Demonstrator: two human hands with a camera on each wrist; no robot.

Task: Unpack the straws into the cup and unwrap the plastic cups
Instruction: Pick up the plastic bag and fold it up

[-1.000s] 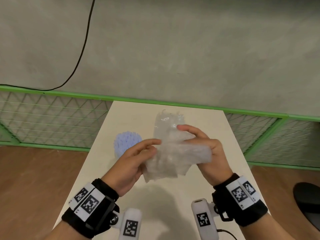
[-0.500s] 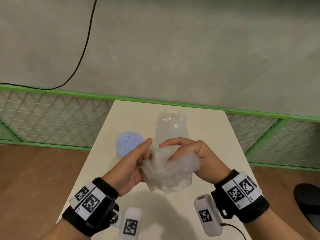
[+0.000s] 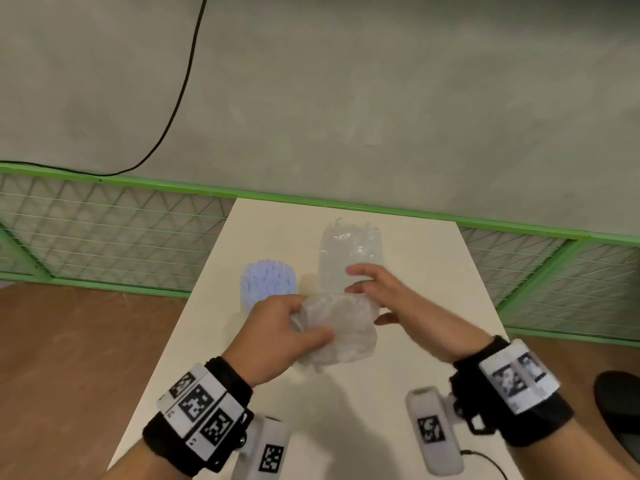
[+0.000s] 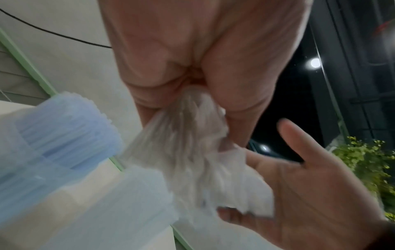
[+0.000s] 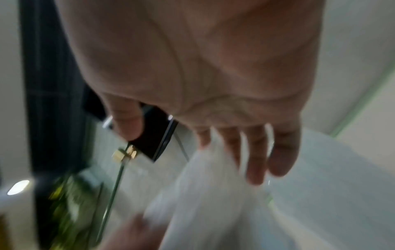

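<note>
My left hand grips a crumpled clear plastic wrapper above the middle of the white table; the left wrist view shows the wrapper bunched in the fist. My right hand hovers just right of the wrapper with fingers spread and straight, holding nothing. A cup packed with pale blue straws stands to the left. Behind the hands stands a wrapped stack of clear plastic cups. The right wrist view is blurred, showing straight fingers above plastic.
A green-framed wire fence runs behind and beside the table, under a grey wall with a black cable. Wooden floor lies on both sides. A dark round object sits at the right edge.
Both hands were bunching the wrapper together. Now the left hand alone grips the crumpled wrapper, and the right hand has let go and spread its fingers beside it.
</note>
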